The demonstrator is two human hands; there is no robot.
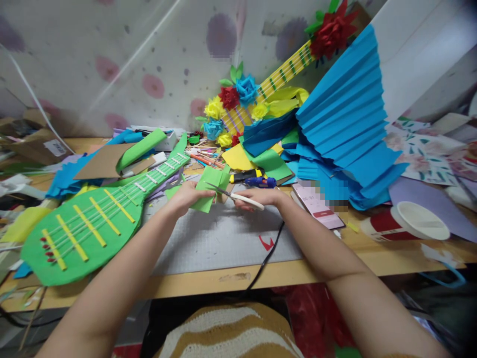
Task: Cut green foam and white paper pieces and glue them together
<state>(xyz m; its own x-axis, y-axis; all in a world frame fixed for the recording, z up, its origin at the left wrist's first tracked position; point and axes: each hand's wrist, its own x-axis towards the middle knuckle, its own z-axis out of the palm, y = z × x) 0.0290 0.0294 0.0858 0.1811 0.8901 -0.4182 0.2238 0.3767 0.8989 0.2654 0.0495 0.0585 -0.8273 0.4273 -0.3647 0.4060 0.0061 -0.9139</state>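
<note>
Over the grey cutting mat (219, 243), my left hand (185, 197) pinches a piece of green paper (209, 188). The sheet looks folded or layered, with its far edges standing up. My right hand (257, 198) is closed around the white-handled scissors (248, 200). Their blades point left and lie against the green paper; whether they are parted is hard to make out. Left of my hands lies a green paper lute (85, 223) with yellow strips and white strings. A blue glue gun (261, 182) and a yellow-and-black cutter (244, 175) lie just beyond my right hand.
Pleated blue paper (346, 124) stands at the right, near a phone (316, 204) and a red-and-white cup (406, 221). A yellow paper instrument with flowers (242, 107) leans on the back wall. A black cable (266, 258) crosses the mat to the table's front edge.
</note>
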